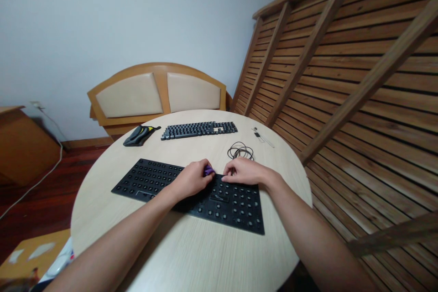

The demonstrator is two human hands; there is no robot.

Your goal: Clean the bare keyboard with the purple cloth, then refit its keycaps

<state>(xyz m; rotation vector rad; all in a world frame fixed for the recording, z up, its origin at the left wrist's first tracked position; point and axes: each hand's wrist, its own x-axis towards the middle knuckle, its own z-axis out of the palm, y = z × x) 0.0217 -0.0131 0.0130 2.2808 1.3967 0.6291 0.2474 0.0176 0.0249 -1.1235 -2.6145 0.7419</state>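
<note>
A black keyboard [239,207] with its keycaps off lies at a slant on the round table, its switches bare. My left hand [195,177] is closed on a small purple piece, perhaps cloth [208,171], at the keyboard's back edge. Just to the right, my right hand [243,171] has its fingers curled together against the same edge. Whatever may be between those fingertips is hidden. Behind that hand, a thin black cable [239,149] lies in loose coils.
Loose dark keycaps [195,129] stand in keyboard order at the back of the table [205,255]. Left of them lies a black, grey and yellow item [139,136]. Small parts, including a black piece [257,135], lie at the right. A slatted wooden frame [342,100] leans close by.
</note>
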